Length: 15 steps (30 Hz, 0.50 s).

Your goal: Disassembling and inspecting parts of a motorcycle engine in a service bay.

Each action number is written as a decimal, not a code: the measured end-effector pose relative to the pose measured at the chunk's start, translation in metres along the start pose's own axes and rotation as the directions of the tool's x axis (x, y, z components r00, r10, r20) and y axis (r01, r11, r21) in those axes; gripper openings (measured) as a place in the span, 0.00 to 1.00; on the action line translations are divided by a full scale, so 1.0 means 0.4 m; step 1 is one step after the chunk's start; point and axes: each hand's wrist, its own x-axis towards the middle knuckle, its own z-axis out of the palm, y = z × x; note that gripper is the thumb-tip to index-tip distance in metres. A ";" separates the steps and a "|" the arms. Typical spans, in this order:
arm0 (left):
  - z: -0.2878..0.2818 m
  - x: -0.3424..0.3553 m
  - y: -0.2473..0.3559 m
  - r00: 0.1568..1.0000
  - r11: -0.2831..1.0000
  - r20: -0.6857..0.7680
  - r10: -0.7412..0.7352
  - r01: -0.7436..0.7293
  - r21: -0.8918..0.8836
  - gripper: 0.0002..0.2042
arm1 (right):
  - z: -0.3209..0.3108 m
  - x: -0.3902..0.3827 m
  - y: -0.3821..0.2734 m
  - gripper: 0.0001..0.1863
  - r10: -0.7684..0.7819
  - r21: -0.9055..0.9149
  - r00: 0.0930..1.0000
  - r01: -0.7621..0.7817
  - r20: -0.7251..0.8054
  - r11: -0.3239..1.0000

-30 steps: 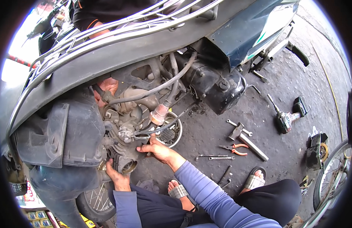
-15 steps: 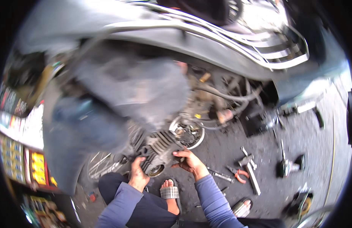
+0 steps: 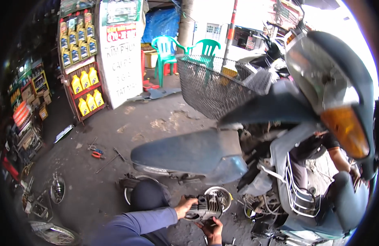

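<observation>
Low in the view I hold a grey finned engine cylinder in both hands. My left hand grips its left end, the fingers partly hidden. At its near right side my right hand supports it, thumb up against the fins. A round metal bowl with small metal parts inside sits on the ground just beyond the cylinder. My dark-trousered knee is to the left of it.
A motorbike with a blue seat and wire basket stands ahead. To the right is a partly stripped motorbike with a metal leg guard, and another person's arm. Pliers lie on the floor left, near a bottle rack.
My view has swung up and around, bringing the shop rack, chairs and basket in. Both hands still hold the cylinder, which now appears lower and farther right.
</observation>
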 end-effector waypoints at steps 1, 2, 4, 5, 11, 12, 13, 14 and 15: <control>0.038 -0.008 0.004 0.998 0.999 -0.052 -0.038 0.036 -0.039 0.07 | -0.046 -0.005 -0.021 0.26 -0.020 0.063 0.994 0.026 -0.107 0.998; 0.019 -0.040 0.013 0.994 0.985 0.025 -0.106 0.108 -0.133 0.08 | 0.024 -0.051 -0.017 0.27 0.058 -0.037 0.997 -0.060 -0.050 0.998; 0.034 -0.106 0.082 0.983 0.988 0.100 -0.154 0.156 -0.011 0.11 | 0.146 -0.154 -0.016 0.10 -0.097 -0.265 0.987 0.061 -0.127 0.962; 0.061 -0.134 0.105 0.988 0.992 0.120 -0.095 0.083 0.096 0.11 | 0.145 -0.180 -0.032 0.11 -0.127 -0.222 0.979 0.090 -0.158 0.971; 0.141 -0.315 0.227 0.960 0.960 0.274 -0.054 -0.026 0.280 0.25 | 0.338 -0.409 -0.090 0.08 -0.079 -0.326 0.937 -0.039 -0.341 0.945; 0.142 -0.335 0.206 0.966 0.953 0.245 -0.085 0.007 0.302 0.34 | 0.377 -0.444 -0.097 0.07 -0.050 -0.346 0.933 -0.082 -0.358 0.935; 0.154 -0.414 0.270 0.956 0.964 0.259 -0.138 0.070 0.255 0.36 | 0.380 -0.470 -0.112 0.07 -0.045 -0.347 0.931 -0.090 -0.363 0.934; 0.155 -0.444 0.250 0.966 0.976 0.227 -0.125 0.079 0.202 0.36 | 0.377 -0.497 -0.129 0.07 -0.011 -0.385 0.950 -0.116 -0.312 0.916; 0.160 -0.500 0.272 0.975 0.985 0.191 -0.114 0.085 0.150 0.35 | 0.408 -0.523 -0.135 0.07 0.030 -0.421 0.965 -0.142 -0.261 0.896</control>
